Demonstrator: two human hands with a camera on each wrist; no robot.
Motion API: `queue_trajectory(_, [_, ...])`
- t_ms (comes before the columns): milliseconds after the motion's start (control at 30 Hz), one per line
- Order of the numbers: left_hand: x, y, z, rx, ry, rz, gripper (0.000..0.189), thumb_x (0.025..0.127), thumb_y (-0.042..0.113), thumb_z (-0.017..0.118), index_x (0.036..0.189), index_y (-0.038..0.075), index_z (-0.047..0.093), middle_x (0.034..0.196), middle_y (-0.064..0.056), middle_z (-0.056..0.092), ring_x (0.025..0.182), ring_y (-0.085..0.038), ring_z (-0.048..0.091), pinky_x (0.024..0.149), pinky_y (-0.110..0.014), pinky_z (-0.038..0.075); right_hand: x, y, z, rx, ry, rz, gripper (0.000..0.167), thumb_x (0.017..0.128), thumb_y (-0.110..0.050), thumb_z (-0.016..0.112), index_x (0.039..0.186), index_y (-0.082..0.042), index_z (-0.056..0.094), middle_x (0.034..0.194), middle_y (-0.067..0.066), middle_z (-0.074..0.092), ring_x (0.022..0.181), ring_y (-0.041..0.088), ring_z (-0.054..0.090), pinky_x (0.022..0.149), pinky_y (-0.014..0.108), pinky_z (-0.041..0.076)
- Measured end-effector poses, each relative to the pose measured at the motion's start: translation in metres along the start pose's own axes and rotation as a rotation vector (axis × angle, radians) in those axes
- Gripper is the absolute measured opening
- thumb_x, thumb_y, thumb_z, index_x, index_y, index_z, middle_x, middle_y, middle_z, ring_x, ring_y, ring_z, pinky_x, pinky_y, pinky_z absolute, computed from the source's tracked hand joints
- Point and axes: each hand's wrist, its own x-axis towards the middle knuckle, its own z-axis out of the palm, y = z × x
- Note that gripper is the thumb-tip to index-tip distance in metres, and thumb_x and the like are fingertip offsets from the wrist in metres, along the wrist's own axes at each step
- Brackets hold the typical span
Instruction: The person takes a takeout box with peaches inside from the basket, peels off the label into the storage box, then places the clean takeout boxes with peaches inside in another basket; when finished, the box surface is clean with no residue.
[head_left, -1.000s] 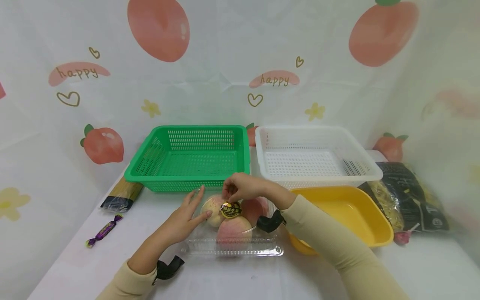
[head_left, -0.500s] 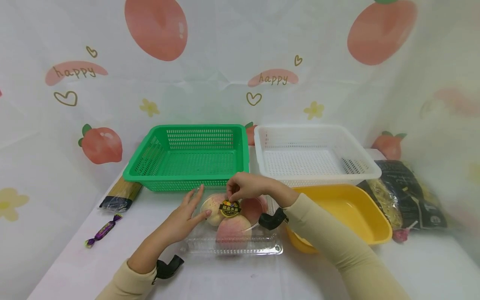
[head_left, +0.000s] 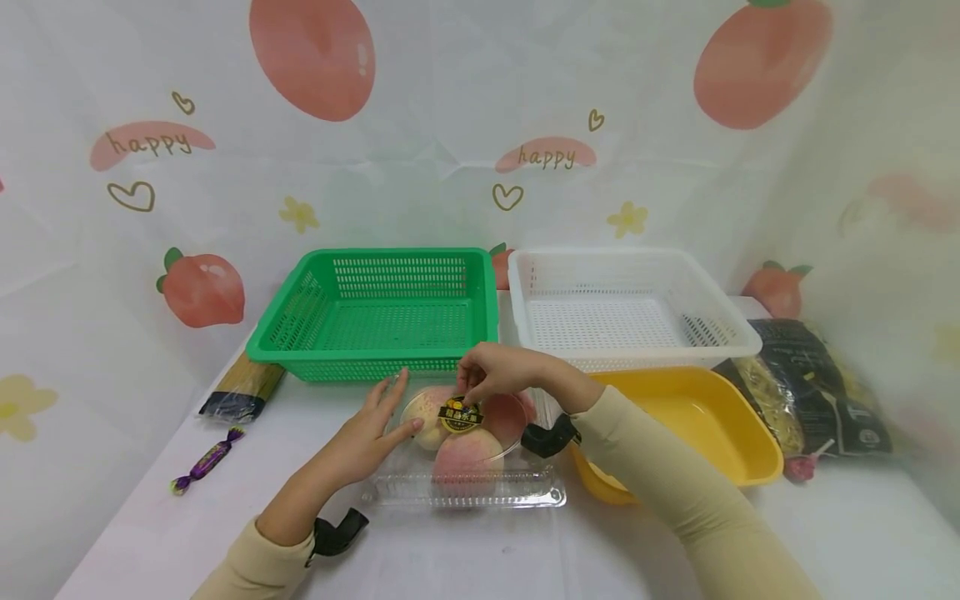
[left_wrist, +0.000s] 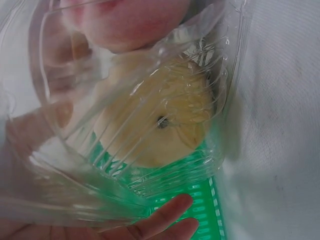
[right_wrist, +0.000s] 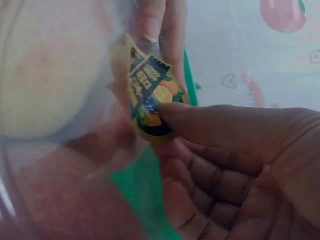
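A clear plastic clamshell box [head_left: 397, 492] with several peaches [head_left: 468, 462] inside lies at the middle front of the table in the head view. On its lid is a round black-and-gold label sticker [head_left: 460, 415]. My right hand [head_left: 495, 371] pinches the sticker's far edge; in the right wrist view the thumb [right_wrist: 220, 122] lies over its printed fruit and the sticker's edge is lifted and bent. My left hand [head_left: 367, 442] rests on the box's left side with spread, fairly straight fingers, two of which [left_wrist: 165, 217] show beside the plastic in the left wrist view.
Behind the box stand a green basket [head_left: 300, 354] and a white basket [head_left: 637, 360]. A yellow tub [head_left: 697, 417] is right of it. Noodle packs [head_left: 238, 387] and a purple-wrapped candy [head_left: 207, 461] lie left; a dark bag [head_left: 832, 392] and a lollipop [head_left: 802, 467] lie right.
My right hand has shifted slightly to the right, still pinching the sticker's edge. My left hand keeps its place on the box.
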Motion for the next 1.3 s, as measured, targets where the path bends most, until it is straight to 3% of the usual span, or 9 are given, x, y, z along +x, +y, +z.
queue_trajectory(167, [0.0, 0.0, 0.0, 0.002, 0.0, 0.004, 0.08, 0.094, 0.052, 0.042, 0.152, 0.016, 0.001, 0.154, -0.024, 0.002, 0.127, -0.053, 0.035, 0.097, -0.066, 0.032, -0.003, 0.001, 0.0, -0.02, -0.022, 0.032, 0.009, 0.086, -0.007, 0.065, 0.079, -0.001, 0.064, 0.073, 0.004, 0.063, 0.064, 0.005, 0.053, 0.061, 0.016, 0.046])
queue_trajectory(400, [-0.001, -0.001, -0.002, -0.012, -0.003, 0.002, 0.08, 0.095, 0.052, 0.042, 0.152, 0.016, -0.001, 0.154, -0.024, 0.001, 0.128, -0.053, 0.034, 0.098, -0.066, 0.031, -0.002, 0.003, -0.001, 0.071, -0.01, 0.023, 0.011, 0.088, -0.007, 0.063, 0.079, -0.001, 0.063, 0.073, 0.008, 0.063, 0.064, 0.009, 0.056, 0.061, 0.018, 0.047])
queue_trajectory(633, [0.0, -0.002, 0.0, -0.055, -0.019, -0.002, 0.08, 0.095, 0.05, 0.044, 0.152, 0.017, -0.001, 0.154, -0.023, -0.001, 0.12, -0.043, 0.049, 0.094, -0.059, 0.041, -0.005, 0.004, 0.0, 0.146, -0.002, 0.026, 0.01, 0.087, -0.004, 0.063, 0.08, 0.002, 0.063, 0.073, 0.011, 0.064, 0.064, 0.009, 0.059, 0.063, 0.022, 0.051])
queue_trajectory(967, [0.003, -0.001, 0.002, -0.053, -0.005, -0.011, 0.082, 0.093, 0.05, 0.047, 0.152, 0.017, 0.002, 0.155, -0.022, 0.001, 0.112, -0.035, 0.055, 0.083, -0.049, 0.048, -0.012, 0.01, -0.001, 0.196, 0.013, 0.007, 0.008, 0.086, -0.003, 0.063, 0.084, 0.004, 0.064, 0.076, 0.011, 0.066, 0.066, 0.009, 0.058, 0.065, 0.022, 0.051])
queue_trajectory(1100, [0.004, -0.001, 0.003, -0.043, -0.003, -0.008, 0.082, 0.093, 0.05, 0.048, 0.152, 0.017, 0.001, 0.155, -0.022, 0.001, 0.112, -0.036, 0.056, 0.084, -0.051, 0.047, -0.019, 0.015, -0.01, 0.207, 0.077, 0.016, 0.008, 0.087, -0.004, 0.062, 0.085, 0.003, 0.064, 0.075, 0.011, 0.064, 0.066, 0.011, 0.056, 0.064, 0.024, 0.049])
queue_trajectory(1200, [0.003, -0.002, 0.003, -0.045, -0.006, -0.005, 0.083, 0.093, 0.051, 0.048, 0.152, 0.017, 0.0, 0.155, -0.022, 0.0, 0.113, -0.038, 0.056, 0.087, -0.053, 0.046, -0.032, 0.019, -0.022, 0.201, 0.143, 0.034, 0.008, 0.087, -0.004, 0.062, 0.083, 0.002, 0.064, 0.073, 0.012, 0.062, 0.065, 0.015, 0.053, 0.064, 0.029, 0.048])
queue_trajectory(1300, [0.002, -0.002, 0.002, -0.042, -0.006, -0.011, 0.083, 0.093, 0.051, 0.048, 0.152, 0.018, 0.0, 0.155, -0.021, -0.001, 0.114, -0.038, 0.055, 0.087, -0.054, 0.046, -0.048, 0.023, -0.034, 0.183, 0.158, 0.047, 0.008, 0.087, -0.006, 0.063, 0.082, 0.001, 0.064, 0.069, 0.007, 0.06, 0.065, 0.016, 0.05, 0.065, 0.03, 0.047])
